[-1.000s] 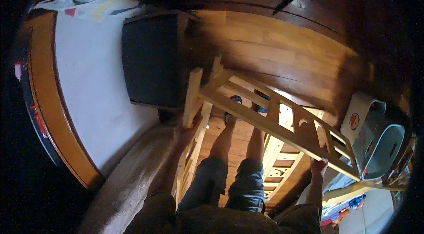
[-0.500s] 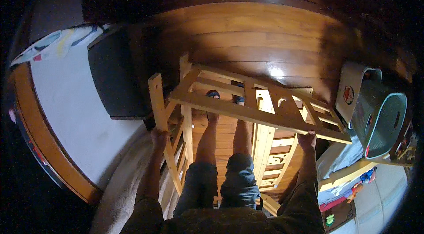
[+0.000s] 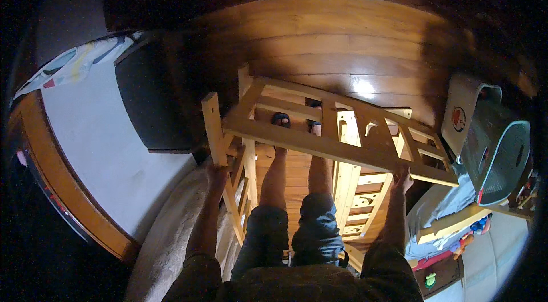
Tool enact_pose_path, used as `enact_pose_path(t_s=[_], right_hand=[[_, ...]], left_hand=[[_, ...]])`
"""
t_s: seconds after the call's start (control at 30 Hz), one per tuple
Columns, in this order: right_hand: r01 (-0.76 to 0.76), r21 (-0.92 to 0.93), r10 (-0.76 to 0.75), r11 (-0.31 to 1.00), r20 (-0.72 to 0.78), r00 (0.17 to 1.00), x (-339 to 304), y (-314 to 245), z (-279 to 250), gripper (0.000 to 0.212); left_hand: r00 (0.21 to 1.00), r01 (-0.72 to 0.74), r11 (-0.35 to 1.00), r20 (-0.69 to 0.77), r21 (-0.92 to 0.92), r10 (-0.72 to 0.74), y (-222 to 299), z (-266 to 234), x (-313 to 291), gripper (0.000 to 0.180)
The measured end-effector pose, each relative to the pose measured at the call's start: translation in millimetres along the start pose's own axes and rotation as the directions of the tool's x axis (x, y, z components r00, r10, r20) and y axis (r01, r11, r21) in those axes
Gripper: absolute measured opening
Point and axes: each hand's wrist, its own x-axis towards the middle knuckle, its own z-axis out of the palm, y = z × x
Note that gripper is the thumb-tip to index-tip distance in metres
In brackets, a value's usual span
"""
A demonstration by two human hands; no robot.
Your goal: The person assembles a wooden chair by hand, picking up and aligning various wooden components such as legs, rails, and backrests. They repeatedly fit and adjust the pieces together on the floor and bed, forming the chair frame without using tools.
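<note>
A light wooden slatted frame (image 3: 308,144), apparently joined at a corner to an upright ladder-like end, spans the space in front of my legs. My left hand (image 3: 217,175) is closed around a post of the upright end, at the left. On the right, my right hand (image 3: 402,179) grips the near long rail of the frame, close to its far right end. My sandalled feet show through and below the slats. Another pale wooden panel with cut-out shapes (image 3: 365,201) lies lower down, on or near the floor, partly hidden by the frame.
Brown wooden floorboards (image 3: 319,34) stretch ahead. To the left stand a dark box-like piece (image 3: 154,96) and a light-coloured bedspread (image 3: 165,233). At right are a white bin (image 3: 460,111), a green mesh basket (image 3: 495,153) and a bed with soft toys (image 3: 465,245).
The view has shifted slightly, so the frame and both hands sit a little farther right in it. Both hands keep their hold, and the frame's tilt looks nearly the same.
</note>
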Motion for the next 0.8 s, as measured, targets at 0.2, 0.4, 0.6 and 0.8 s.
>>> enact_pose_path(t_s=[0.2, 0.4, 0.6, 0.8], right_hand=[[0.896, -0.443, -0.554, 0.021, 0.741, 0.380, -125.2, -29.2, 103.7, 0.086], [0.985, -0.170, 0.312, -0.008, 0.936, 0.163, -166.1, -7.5, 207.9, 0.068], [0.997, -0.039, 0.580, -0.068, 0.811, 0.071, -160.4, -17.9, 234.3, 0.073], [0.926, -0.191, 0.538, 0.326, 0.843, -0.015, -179.4, 9.2, 260.8, 0.074]], left_hand=[[0.988, -0.083, 0.961, -0.101, 0.265, 0.113, 68.1, 24.5, -12.9, 0.029], [0.940, -0.222, 0.864, -0.137, 0.451, 0.313, 136.2, 43.1, 31.8, 0.032], [0.980, -0.167, 0.947, -0.056, 0.273, 0.189, 126.5, 41.8, 63.8, 0.029], [0.979, -0.182, 0.953, -0.048, 0.241, 0.200, 139.5, 41.6, 61.2, 0.028]])
